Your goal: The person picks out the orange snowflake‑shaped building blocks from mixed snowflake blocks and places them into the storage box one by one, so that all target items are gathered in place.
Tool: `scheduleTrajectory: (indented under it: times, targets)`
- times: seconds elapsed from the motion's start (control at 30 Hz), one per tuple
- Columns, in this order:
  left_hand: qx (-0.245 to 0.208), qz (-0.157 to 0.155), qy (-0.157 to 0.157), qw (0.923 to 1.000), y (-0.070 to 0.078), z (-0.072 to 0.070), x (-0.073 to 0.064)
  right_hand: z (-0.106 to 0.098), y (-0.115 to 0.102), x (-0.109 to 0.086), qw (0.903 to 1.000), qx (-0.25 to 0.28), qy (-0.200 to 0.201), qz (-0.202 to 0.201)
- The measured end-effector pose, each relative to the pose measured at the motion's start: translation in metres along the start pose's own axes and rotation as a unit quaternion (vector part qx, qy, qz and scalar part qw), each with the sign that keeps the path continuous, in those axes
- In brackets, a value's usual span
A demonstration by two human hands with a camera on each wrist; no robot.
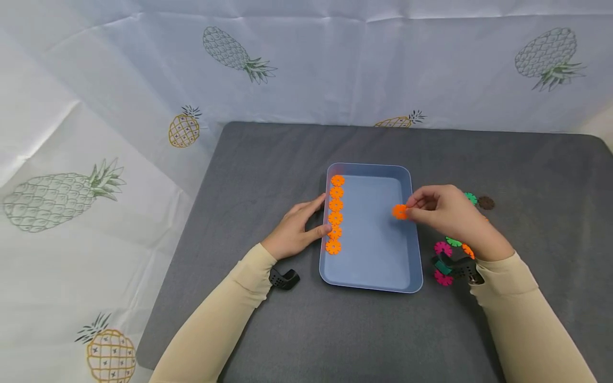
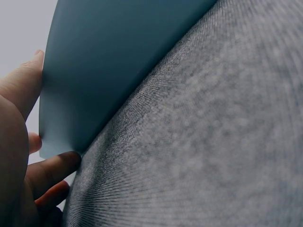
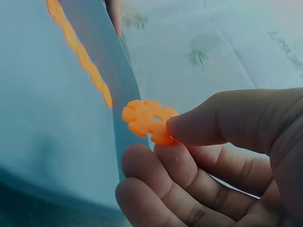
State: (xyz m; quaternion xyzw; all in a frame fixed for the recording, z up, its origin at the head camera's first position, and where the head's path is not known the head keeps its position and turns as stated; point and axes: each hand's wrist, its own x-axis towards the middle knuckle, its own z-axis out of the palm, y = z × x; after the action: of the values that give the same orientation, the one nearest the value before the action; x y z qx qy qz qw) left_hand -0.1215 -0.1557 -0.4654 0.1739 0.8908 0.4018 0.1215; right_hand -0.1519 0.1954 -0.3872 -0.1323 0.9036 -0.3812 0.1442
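A shallow blue-grey tray [image 1: 373, 229] lies on the table. Along its inner left side runs a column of several orange flower-shaped plastic discs [image 1: 336, 204]. My left hand [image 1: 298, 226] holds the tray's left wall, its thumb over the rim by the discs; in the left wrist view its other fingers [image 2: 52, 172] lie along the outside. Over the tray's right part, my right hand [image 1: 442, 213] pinches one more orange flower disc [image 1: 400, 211] between thumb and fingers. Seen from the right wrist, that disc [image 3: 147, 118] is tilted, its centre hole visible, and held above the tray.
Right of the tray, partly under my right forearm, lie loose flower discs: pink [image 1: 442, 248], green [image 1: 471, 198], brown [image 1: 486, 202] and orange [image 1: 467, 250]. The grey table [image 1: 268, 159] meets a pineapple-print cloth [image 1: 306, 64] at the back and left.
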Motion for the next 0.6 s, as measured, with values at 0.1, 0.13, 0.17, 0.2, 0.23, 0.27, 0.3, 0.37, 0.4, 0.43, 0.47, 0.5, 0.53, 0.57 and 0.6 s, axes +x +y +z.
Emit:
scheduleTrajectory:
  times: [0.1,0.13,0.17,0.2,0.23,0.27,0.3,0.37,0.4,0.43,0.47,0.5,0.53,0.57,0.6]
  targets:
    - [-0.001,-0.001,0.001,1.0000,0.000,0.000,0.000,0.010,-0.008,0.002,0.9996,0.005,-0.022,-0.016]
    - [-0.002,0.000,0.001,1.0000,0.000,0.000,0.000,0.013,-0.011,0.002,0.9993,0.007,-0.031,-0.020]
    - [-0.002,0.000,0.001,1.0000,0.000,0.000,0.000,0.017,-0.014,0.002,0.9989,0.007,-0.040,-0.025]
    - [-0.003,0.000,0.001,1.0000,0.000,-0.001,0.000,0.021,-0.017,0.003,0.9984,0.005,-0.047,-0.032]
    - [-0.004,-0.001,0.001,1.0000,0.000,-0.001,0.000,0.025,-0.020,0.003,0.9978,0.006,-0.057,-0.035]
    - [-0.004,-0.002,0.001,1.0000,0.000,-0.001,0.000,0.029,-0.022,0.003,0.9971,0.007,-0.065,-0.039]
    - [-0.003,-0.003,0.000,1.0000,0.000,-0.001,0.000,0.033,-0.024,0.004,0.9964,0.007,-0.072,-0.045]
    - [-0.003,-0.005,0.000,1.0000,0.000,-0.001,0.000,0.041,-0.028,0.005,0.9949,0.000,-0.085,-0.054]
    - [-0.003,-0.005,0.000,1.0000,0.001,-0.001,0.000,0.045,-0.029,0.006,0.9940,-0.001,-0.093,-0.058]
    - [-0.003,-0.006,-0.001,1.0000,0.001,-0.001,0.000,0.048,-0.030,0.007,0.9929,-0.002,-0.101,-0.063]
    - [-0.004,-0.005,-0.001,1.0000,0.001,-0.002,0.000,0.051,-0.031,0.008,0.9918,-0.004,-0.108,-0.069]
    - [-0.004,-0.004,-0.002,1.0000,0.002,-0.002,0.000,0.054,-0.032,0.009,0.9906,-0.006,-0.115,-0.074]
    - [-0.005,-0.003,-0.002,1.0000,0.002,-0.002,0.000,0.057,-0.033,0.010,0.9892,-0.009,-0.123,-0.080]
    - [-0.005,-0.004,-0.001,1.0000,0.002,-0.002,0.000,0.060,-0.034,0.012,0.9875,-0.012,-0.131,-0.086]
    - [-0.004,-0.004,-0.001,1.0000,0.003,-0.002,0.001,0.062,-0.035,0.013,0.9857,-0.015,-0.140,-0.092]
